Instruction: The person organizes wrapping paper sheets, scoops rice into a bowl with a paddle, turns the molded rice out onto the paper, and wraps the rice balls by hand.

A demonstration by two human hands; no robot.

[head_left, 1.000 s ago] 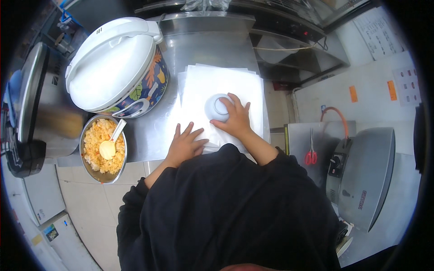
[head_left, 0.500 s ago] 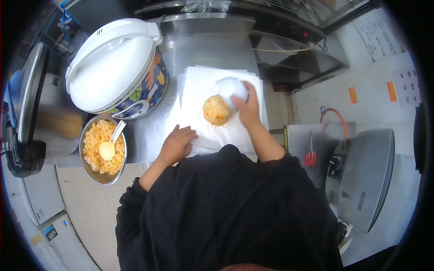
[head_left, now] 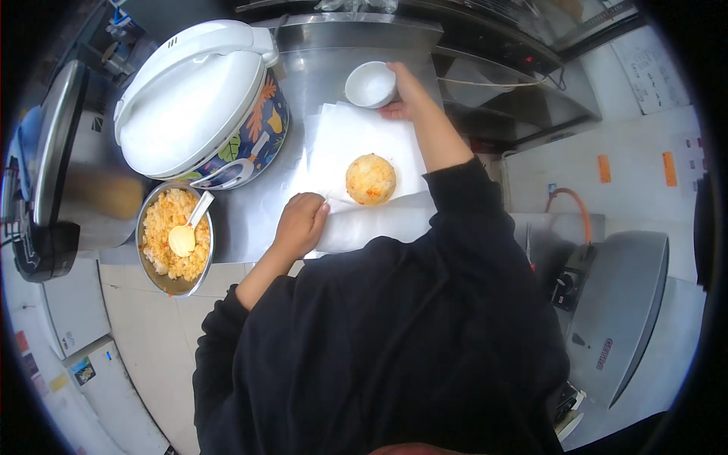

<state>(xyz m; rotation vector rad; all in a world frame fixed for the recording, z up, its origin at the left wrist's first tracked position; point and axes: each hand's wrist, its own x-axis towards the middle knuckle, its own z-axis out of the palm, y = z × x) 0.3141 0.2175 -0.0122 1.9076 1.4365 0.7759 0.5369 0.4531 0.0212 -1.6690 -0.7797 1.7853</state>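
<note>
A domed mound of orange-flecked fried rice sits on a stack of white paper sheets in front of me. At the far side of the stack, my right hand grips a small white bowl by its right rim; the bowl's hollow faces up. My left hand is closed at the near left edge of the top sheet, thumb against the paper, which is lifted into a fold along its near side.
At left stands a steel bowl of fried rice with a pale paddle in it, at the counter's near edge. Behind it is a large white-lidded patterned rice container. A grey machine stands on the right.
My right hand has carried the small bowl away from the rice mound, farther back and slightly left. My left hand has closed at the paper's edge, and the sheet's near side has risen.
</note>
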